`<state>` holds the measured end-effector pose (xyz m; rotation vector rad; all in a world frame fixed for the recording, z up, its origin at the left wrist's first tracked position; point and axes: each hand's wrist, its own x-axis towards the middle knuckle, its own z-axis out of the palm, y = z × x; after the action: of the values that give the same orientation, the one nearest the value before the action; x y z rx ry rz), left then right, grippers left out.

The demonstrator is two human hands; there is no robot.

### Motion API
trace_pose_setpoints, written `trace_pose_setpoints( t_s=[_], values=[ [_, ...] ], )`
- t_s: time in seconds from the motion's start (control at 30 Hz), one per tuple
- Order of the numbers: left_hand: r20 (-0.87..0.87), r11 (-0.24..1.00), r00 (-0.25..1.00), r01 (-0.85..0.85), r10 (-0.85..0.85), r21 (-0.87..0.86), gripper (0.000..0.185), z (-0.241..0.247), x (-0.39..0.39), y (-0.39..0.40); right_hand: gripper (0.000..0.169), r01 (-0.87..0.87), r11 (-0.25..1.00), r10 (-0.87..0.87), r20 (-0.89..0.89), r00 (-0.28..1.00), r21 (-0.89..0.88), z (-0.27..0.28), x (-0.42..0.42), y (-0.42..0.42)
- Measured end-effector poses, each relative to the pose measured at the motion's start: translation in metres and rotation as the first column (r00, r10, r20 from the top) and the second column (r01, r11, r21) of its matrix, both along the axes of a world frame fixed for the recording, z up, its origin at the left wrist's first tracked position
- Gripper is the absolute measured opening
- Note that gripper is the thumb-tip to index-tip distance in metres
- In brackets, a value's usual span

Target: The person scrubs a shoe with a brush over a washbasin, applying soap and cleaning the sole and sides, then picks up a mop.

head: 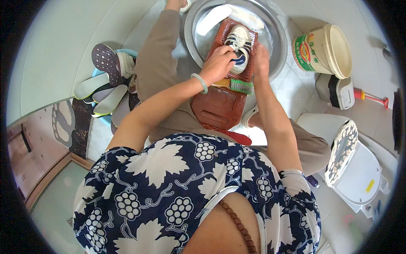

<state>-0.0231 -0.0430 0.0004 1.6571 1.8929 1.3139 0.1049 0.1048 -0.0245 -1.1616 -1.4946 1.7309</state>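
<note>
A white sneaker with dark stripes (238,34) lies on a ribbed red-brown washboard (219,109), its toe pointing away from me. My left hand (220,63), with a pale bangle at the wrist, grips the sneaker near its laces and opening. Beside the washboard's right edge is my right hand (260,60); it is blurred, and its fingers are hard to make out. A scrub brush with green bristles (241,86) rests across the board below the heel. The board's far end leans into a metal basin (279,41) holding water and two white elongated pieces (214,19).
On the left, a blue basin (126,51) carries several shoes (106,62) and insoles (109,100). An open plastic bucket (317,52) stands at the right, near a bin (341,92). A toilet (358,171) with a patterned seat cover is at lower right.
</note>
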Motion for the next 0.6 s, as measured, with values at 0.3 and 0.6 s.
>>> trace_pose_setpoints(
  t_s=[0.3, 0.6],
  values=[
    [0.062, 0.991, 0.989, -0.133, 0.134, -0.018, 0.015, -0.017, 0.004, -0.002, 0.052, -0.475, 0.692, 0.189, 0.499, 0.846, 0.543, 0.018, 0.027, -0.088],
    [0.112, 0.998, 0.993, -0.031, 0.037, -0.047, 0.025, -0.014, -0.004, -0.006, 0.041, -0.504, 0.644, 0.206, 0.504, 0.839, 0.576, -0.007, 0.005, -0.031]
  ],
)
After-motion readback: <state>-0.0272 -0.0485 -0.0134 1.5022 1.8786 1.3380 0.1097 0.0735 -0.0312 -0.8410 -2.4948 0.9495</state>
